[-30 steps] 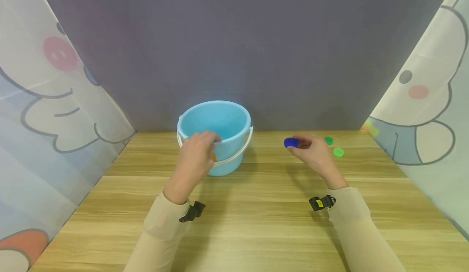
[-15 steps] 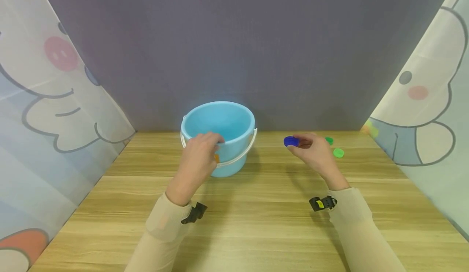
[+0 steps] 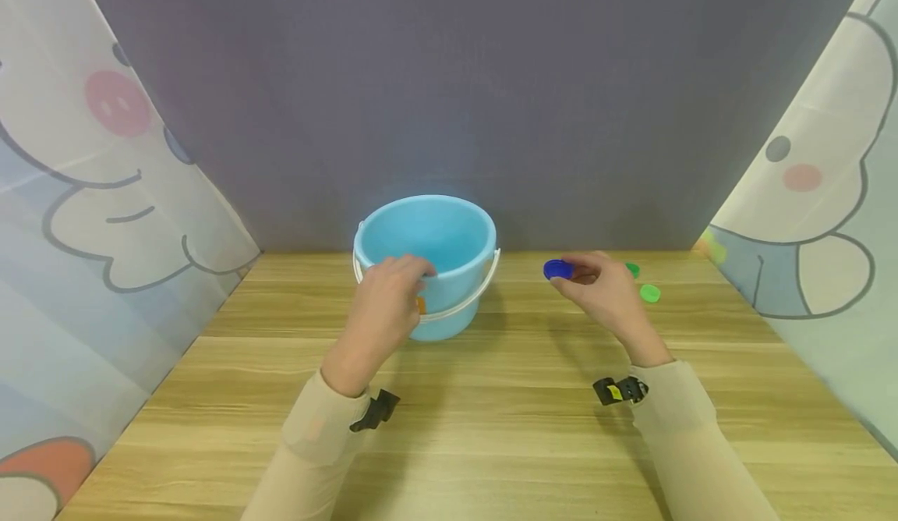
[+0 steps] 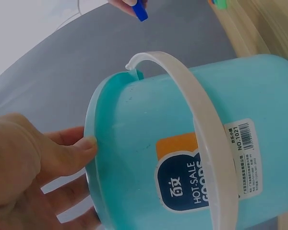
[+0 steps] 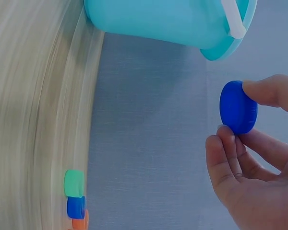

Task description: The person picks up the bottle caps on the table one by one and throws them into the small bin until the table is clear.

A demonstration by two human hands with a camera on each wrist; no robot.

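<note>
Head view: your left hand (image 3: 389,295) pinches one light-blue bucket (image 3: 452,291) at its seven-o'clock edge; your right hand (image 3: 599,287) pinches one blue cap (image 3: 557,270), three o'clock from the bucket; one light-green cap (image 3: 650,293) lies at that hand's three o'clock.

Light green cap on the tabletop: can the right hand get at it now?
Probably not straight away: the right hand pinches a blue cap, so its grip looks taken. Otherwise the light green cap lies close by on the tabletop with nothing seen over it.
</note>
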